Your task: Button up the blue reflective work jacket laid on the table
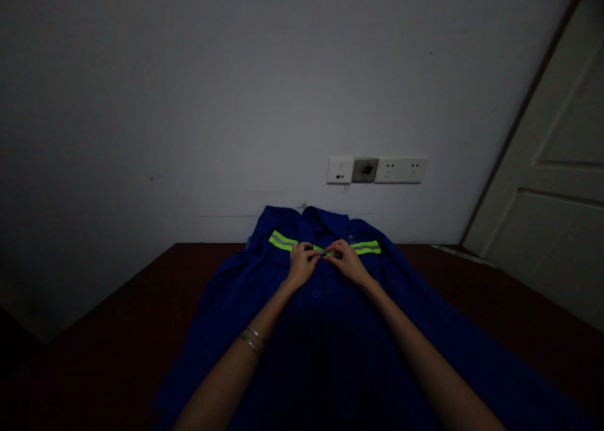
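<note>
A blue work jacket with yellow-green and grey reflective strips lies spread out, its collar toward the wall. My left hand pinches the front placket at chest height, beside the left part of the strip. Close by on the right, my right hand pinches the same front edge, fingertips almost meeting those of the left. Something small sits between the fingertips, too dim to make out. Lower on the placket a round button shows. Two bracelets circle my left forearm.
The jacket rests on a dark red tabletop against a pale wall. Wall sockets and a switch plate are above it. At the right stands a panelled door. The lower part of the scene is very dark.
</note>
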`<state>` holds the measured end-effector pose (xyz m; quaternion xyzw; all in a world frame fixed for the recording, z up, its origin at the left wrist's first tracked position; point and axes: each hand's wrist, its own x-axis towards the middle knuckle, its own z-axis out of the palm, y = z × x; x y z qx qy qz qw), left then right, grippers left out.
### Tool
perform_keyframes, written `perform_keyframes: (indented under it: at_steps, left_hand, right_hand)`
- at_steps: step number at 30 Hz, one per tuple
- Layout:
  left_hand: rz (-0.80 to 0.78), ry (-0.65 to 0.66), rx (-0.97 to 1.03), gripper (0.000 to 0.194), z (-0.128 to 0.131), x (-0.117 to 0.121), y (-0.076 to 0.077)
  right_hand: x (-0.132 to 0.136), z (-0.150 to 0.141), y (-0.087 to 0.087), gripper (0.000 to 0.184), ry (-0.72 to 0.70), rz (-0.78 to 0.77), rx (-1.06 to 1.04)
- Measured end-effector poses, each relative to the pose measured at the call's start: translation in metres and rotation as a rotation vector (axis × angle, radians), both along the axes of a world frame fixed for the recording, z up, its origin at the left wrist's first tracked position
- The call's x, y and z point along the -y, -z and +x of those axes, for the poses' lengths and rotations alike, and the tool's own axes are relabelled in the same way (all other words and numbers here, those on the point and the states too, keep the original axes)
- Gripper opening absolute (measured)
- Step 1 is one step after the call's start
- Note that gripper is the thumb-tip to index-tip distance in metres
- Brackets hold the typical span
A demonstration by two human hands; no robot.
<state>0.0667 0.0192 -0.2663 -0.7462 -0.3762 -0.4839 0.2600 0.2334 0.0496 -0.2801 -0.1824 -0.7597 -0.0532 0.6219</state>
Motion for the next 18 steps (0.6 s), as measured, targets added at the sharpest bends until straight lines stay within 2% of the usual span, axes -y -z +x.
perform_keyframes:
  at_steps: [2, 8, 18]
  left_hand:
    - [0.0, 0.006, 0.007, 0.016, 0.0, 0.0, 0.0]
    - [-0.002, 0.006, 0.012, 0.015, 0.0, -0.001, 0.0]
    - [-0.016, 0.03, 0.026, 0.015, 0.0, 0.0, 0.0]
  right_hand:
    - [-0.002, 0.0, 0.001, 0.023, 0.001, -0.004, 0.0]
    - [-0.002, 0.002, 0.001, 0.019, 0.067, 0.037, 0.054]
    - [0.007, -0.004, 0.004, 0.016, 0.081, 0.059, 0.034]
